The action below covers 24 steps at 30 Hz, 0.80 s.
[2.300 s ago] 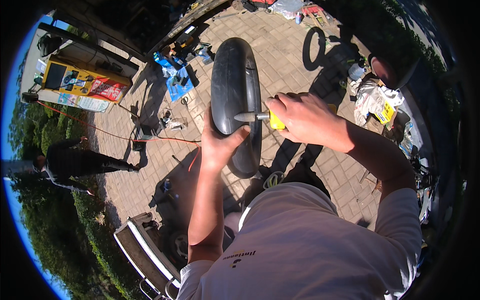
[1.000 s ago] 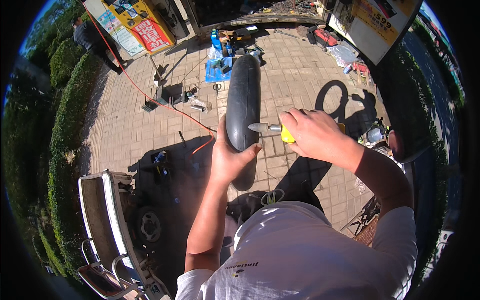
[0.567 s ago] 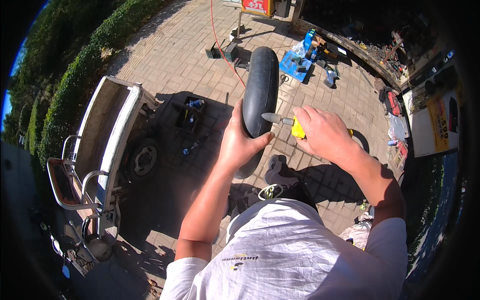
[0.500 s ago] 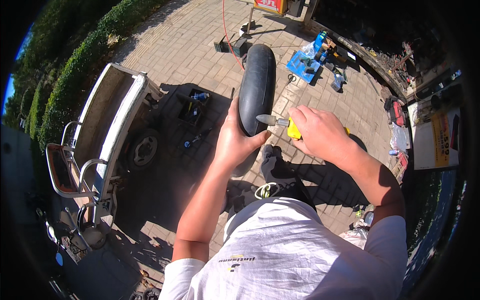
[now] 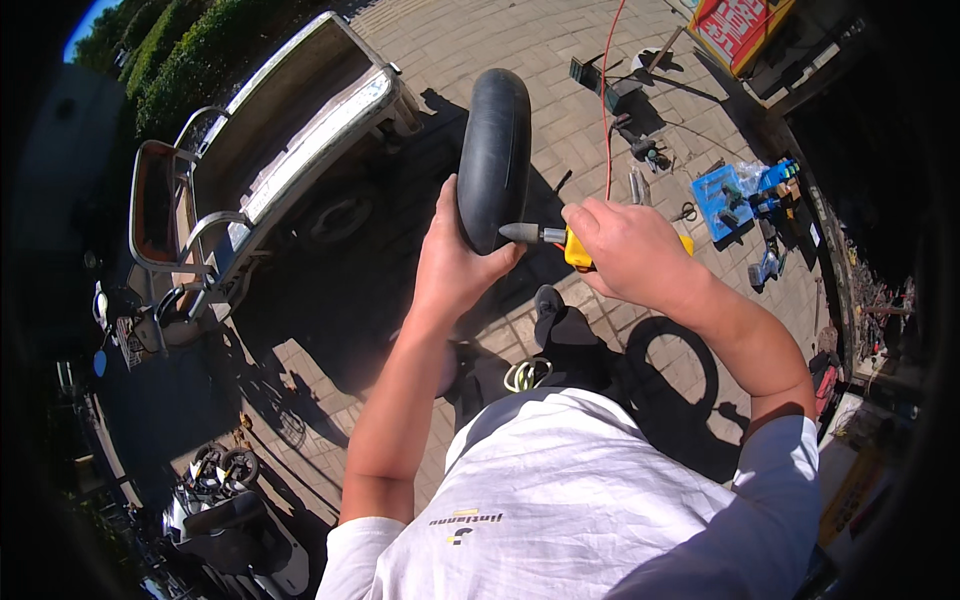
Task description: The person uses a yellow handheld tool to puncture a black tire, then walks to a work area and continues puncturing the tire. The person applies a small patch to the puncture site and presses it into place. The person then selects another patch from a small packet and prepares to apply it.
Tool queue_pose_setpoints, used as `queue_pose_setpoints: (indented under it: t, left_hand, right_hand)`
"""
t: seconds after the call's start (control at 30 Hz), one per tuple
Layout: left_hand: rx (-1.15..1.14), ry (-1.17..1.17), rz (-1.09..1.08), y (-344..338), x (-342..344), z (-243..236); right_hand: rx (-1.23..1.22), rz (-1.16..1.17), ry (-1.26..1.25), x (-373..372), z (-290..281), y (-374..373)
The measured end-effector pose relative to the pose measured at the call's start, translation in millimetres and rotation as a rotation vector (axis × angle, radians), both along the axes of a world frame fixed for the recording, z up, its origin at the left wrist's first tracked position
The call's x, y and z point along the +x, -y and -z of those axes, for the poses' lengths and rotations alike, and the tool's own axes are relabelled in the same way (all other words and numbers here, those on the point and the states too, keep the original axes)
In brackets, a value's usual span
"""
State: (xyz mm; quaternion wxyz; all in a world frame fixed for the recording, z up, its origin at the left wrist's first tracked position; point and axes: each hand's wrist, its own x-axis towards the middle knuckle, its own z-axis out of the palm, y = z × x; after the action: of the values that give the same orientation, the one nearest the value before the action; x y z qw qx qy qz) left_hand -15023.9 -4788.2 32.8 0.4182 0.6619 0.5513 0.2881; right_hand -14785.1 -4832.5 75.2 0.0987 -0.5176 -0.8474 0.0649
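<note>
A black inflated rubber inner tube (image 5: 497, 150) stands upright in front of me. My left hand (image 5: 452, 258) grips its near part, the thumb lying across the side that faces me. Closed round a yellow hand-held grinder (image 5: 577, 252), my right hand (image 5: 640, 250) is just to the right of the tube. The grey pointed grinding bit (image 5: 519, 232) points left, its tip at the tube's surface close above my left thumb. Whether the tip touches the rubber or whether it spins, I cannot make out.
A white cargo cart (image 5: 300, 130) stands at left on the brick paving (image 5: 420, 35). To the right lie a blue tray (image 5: 722, 203) with tools and a pair of scissors (image 5: 686, 211). A red hose (image 5: 606, 110) crosses the ground. Parked scooters (image 5: 235, 520) are at lower left.
My view has turned, so the cart, blue tray and red hose sit further right in the picture. Both hands keep their holds; the tube and grinder have shifted slightly left with them.
</note>
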Motion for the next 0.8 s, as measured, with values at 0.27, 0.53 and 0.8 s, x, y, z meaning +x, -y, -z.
queue_pose_setpoints:
  t: [0.27, 0.53, 0.8]
  left_hand:
    - [-0.013, 0.010, -0.206, -39, -3, -8]
    - [0.029, 0.014, -0.298, -67, -34, -5]
    - [0.005, 0.240, -0.218, -133, -93, 22]
  right_hand:
    - [-0.002, -0.183, -0.058, -1, 5, -97]
    - [0.122, -0.270, -0.115, -31, 9, -150]
    - [0.084, -0.231, -0.087, -79, 21, -196]
